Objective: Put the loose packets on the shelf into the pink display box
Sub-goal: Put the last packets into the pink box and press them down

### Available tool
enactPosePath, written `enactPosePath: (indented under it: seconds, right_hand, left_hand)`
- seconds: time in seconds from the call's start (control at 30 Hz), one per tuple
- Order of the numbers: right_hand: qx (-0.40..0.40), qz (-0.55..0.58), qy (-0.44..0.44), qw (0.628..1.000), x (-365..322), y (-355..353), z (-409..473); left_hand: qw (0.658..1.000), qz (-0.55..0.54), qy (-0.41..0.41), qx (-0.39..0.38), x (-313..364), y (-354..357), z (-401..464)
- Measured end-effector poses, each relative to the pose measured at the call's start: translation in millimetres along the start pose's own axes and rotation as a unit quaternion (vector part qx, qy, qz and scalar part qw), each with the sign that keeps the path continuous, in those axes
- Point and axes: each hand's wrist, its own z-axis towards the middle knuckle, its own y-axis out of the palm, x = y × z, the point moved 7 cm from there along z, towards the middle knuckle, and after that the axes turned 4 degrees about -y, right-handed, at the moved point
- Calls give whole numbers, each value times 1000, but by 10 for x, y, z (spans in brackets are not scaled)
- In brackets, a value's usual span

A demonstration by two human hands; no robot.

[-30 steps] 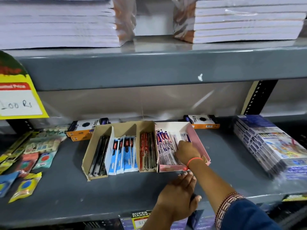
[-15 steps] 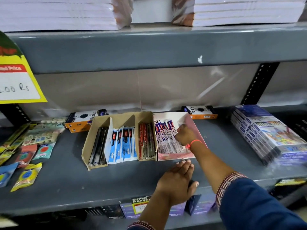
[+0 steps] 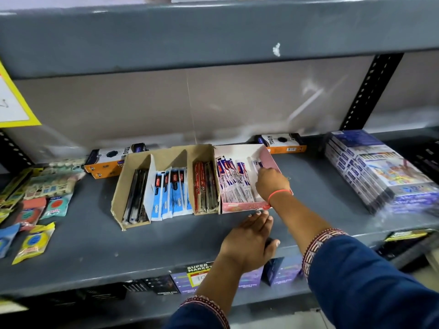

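Note:
The pink display box [image 3: 244, 206] stands on the grey shelf [image 3: 95, 245], right of a brown cardboard box. Several white, blue and red packets [image 3: 229, 180] lie side by side in it. My right hand [image 3: 270, 184] is inside the box at its right side, fingers pinched on the packets [image 3: 257, 165] nearest the pink wall. My left hand [image 3: 249, 238] lies flat on the shelf, palm down, fingertips just touching the front of the pink box.
The brown divided box [image 3: 133, 176] holds black, blue and red pen packets. Orange and black cartons [image 3: 111, 160] lie behind it. Small colourful packets [image 3: 33, 241] are spread at the left. A stack of blue boxes [image 3: 377, 172] sits at the right.
The view has tilted down and drawn closer. My right hand has shifted inside the pink box, back toward its right side. My left hand stays on the shelf before the box.

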Motion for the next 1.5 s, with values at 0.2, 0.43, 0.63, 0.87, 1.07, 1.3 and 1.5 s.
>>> enactPosePath:
  seconds: [0.2,0.43,0.63,0.87,1.07,1.3,1.5]
  right_hand:
    - [21,67,15,997,9,-34,17]
    - [-54,121,18,991,-18,25,83]
    - [-1,85,-25,996,-137,-19,51]
    - [-158,63,-203,964,-699,273,-42]
    - [-190,17,-169,967,-553,380,-14]
    - [-168,53,-133,975,-398,281,13]
    - [-187,26,-62,980,-180,333,-12]
  left_hand:
    - [1000,0,-1,0,-13,16,-1]
    - [1000,-1,1,7,-9,0,-2]
    - [1000,-8,-3,-5,-4,-10,-5]
    - [1000,-10,3,11,24,-87,-18]
    - [1000,-14,-3,8,9,-81,-25]
    - [1000,-2,-2,4,-4,-23,-12]
    - [1000,0,-9,-1,-23,3,-3]
